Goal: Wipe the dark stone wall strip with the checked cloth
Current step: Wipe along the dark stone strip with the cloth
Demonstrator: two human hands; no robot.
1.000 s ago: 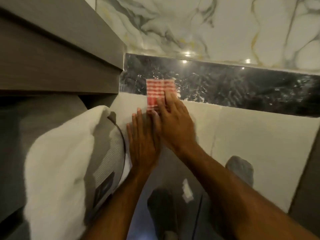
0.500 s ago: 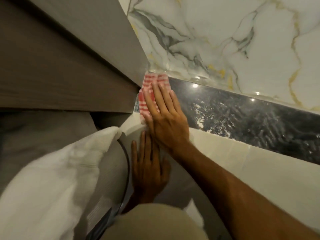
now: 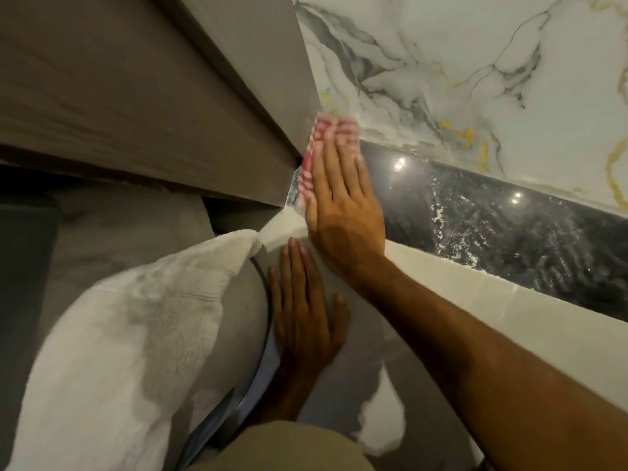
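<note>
Since a second ago we have slid the checked cloth [image 3: 331,147] leftward along the dark stone strip [image 3: 492,226], from a little way out on the band into its very end, where the strip meets the grey-brown cabinet panel [image 3: 238,96]. Our left hand [image 3: 302,317] has dropped lower on the pale wall.

Now our right hand [image 3: 339,205] lies flat with fingers extended and together, pressing the cloth against the wall rather than gripping it. We judge the open palm spreads pressure across the fabric so it can rub the corner, where dirt tends to gather. The cloth's upper edge pokes past the fingertips and overlaps the seam with the white marble tile [image 3: 475,62] above.

Our left hand is also spread open, holding nothing, its palm flat on the cream wall panel [image 3: 509,317] below the strip; it looks like a brace while we lean in.

The strip is glossy black stone, mirroring two ceiling lights, and it carries whitish flecks and streaks to the right of our hand, so most of its length probably still wants wiping. The marble is polished, veined grey and gold. The cloth is thin, soft, red-and-white checked. A fluffy white towel [image 3: 119,334] sits at lower left, beside a ribbed grey curved surface.
</note>
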